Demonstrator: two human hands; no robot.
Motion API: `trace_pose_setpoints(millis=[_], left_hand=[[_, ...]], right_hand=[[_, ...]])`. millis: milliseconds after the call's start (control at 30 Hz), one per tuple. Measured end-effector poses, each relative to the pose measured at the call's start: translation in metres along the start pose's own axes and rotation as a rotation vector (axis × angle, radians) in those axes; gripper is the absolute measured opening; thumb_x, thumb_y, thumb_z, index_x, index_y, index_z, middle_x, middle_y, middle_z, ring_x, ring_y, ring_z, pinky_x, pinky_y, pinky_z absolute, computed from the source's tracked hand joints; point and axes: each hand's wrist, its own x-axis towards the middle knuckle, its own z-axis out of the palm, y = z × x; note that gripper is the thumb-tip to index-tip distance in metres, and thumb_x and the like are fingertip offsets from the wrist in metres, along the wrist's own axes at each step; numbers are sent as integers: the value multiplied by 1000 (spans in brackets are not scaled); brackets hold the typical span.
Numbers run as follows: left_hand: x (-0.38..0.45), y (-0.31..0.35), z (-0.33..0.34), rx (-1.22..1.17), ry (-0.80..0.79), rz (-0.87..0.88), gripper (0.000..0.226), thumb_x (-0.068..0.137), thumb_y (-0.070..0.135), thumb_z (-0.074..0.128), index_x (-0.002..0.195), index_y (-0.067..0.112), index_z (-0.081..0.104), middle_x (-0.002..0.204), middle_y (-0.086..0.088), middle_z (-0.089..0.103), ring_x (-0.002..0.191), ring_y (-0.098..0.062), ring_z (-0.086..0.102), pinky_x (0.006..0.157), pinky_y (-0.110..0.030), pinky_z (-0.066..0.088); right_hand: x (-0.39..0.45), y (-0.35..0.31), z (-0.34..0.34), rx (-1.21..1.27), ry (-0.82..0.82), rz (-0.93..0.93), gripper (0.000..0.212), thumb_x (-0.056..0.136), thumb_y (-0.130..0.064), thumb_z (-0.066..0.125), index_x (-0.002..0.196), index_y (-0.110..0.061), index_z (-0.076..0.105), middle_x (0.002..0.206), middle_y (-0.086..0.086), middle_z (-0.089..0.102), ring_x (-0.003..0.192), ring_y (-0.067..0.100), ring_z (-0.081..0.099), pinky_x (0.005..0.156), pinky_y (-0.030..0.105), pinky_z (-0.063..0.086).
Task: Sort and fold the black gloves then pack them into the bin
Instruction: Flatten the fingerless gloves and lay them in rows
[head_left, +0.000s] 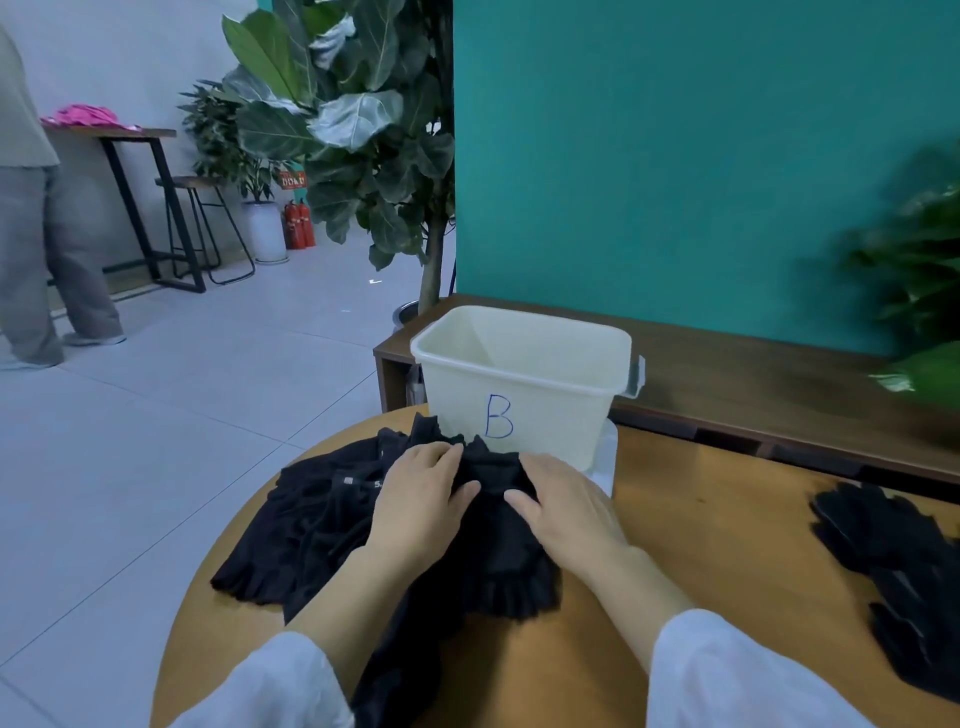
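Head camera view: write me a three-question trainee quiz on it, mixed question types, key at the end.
1. True or false: the bin already holds gloves.
2. Which letter is on the bin? A, B or C.
3. Fill in: both hands, left and right, rest on the black ____.

Key: 1 false, the visible inside looks empty. 2 B. 3 gloves; a second pile lies at the table's right edge.

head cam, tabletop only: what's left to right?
Loose black glove pile → left hand → right hand → second black glove pile at the right edge. Both hands press on the black fabric; bin B stands behind them.
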Motion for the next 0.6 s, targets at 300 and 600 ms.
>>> trace_pose_setpoints(millis=[300, 600], left_hand=[[-1, -10, 14, -103, 60, -30, 34, 92, 36, 64, 125, 29, 57, 125, 15, 56, 127, -11, 41, 104, -18, 18], [-11, 21, -23, -358, 139, 31, 17, 88, 21, 71, 96, 33, 63, 90, 19, 64, 94, 6, 57, 114, -36, 26]], right_hand=[[27, 20, 23, 109, -50, -42, 51, 93, -46, 55, 137, -22, 45, 124, -9, 45, 121, 10, 42, 96, 30, 42], [-7, 11, -16, 552, 41, 146, 25, 82, -20, 70, 92, -38, 56, 108, -3, 66, 95, 17, 62, 78, 33, 53]])
